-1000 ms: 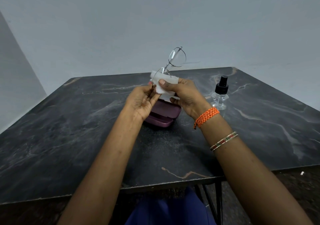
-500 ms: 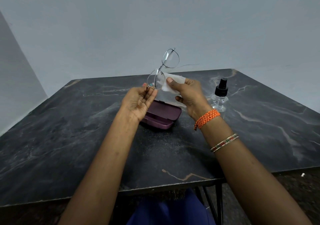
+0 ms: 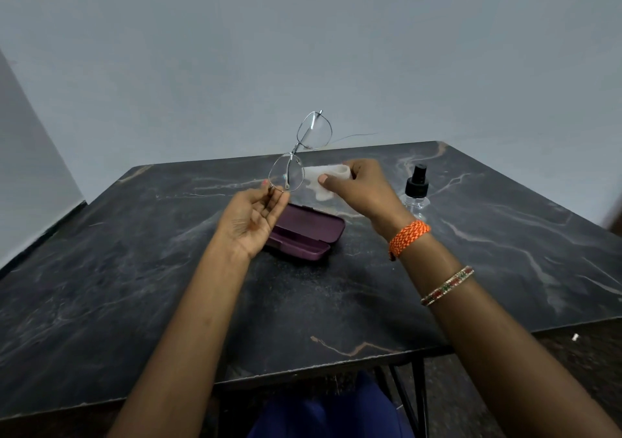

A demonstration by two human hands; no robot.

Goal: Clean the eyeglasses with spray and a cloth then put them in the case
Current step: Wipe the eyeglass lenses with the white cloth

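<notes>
Clearly the counter is hard stone, so the biggest risk is a drop: the glasses are held in the air above it, only by the fingers of the left hand, which pinch the rim of the lower lens at its bottom edge. The rest of the frame stands up and away from this small hold, so I judge that a strong push with the cloth could turn the glasses out of the pinch, or bend the thin wire frame. The right hand has its fingers and thumb closed on the white cloth, just beside the lower lens, and I cannot tell if the cloth touches the glass. A finger on the lens would also leave new marks.

The case lies open on the counter under the left hand, and the part of its inside that I can see holds nothing; the rest is hidden by the hand. The spray bottle stands upright near the right wrist, clear with a black top, and an elbow move could knock it. How much liquid is in it I cannot tell
</notes>
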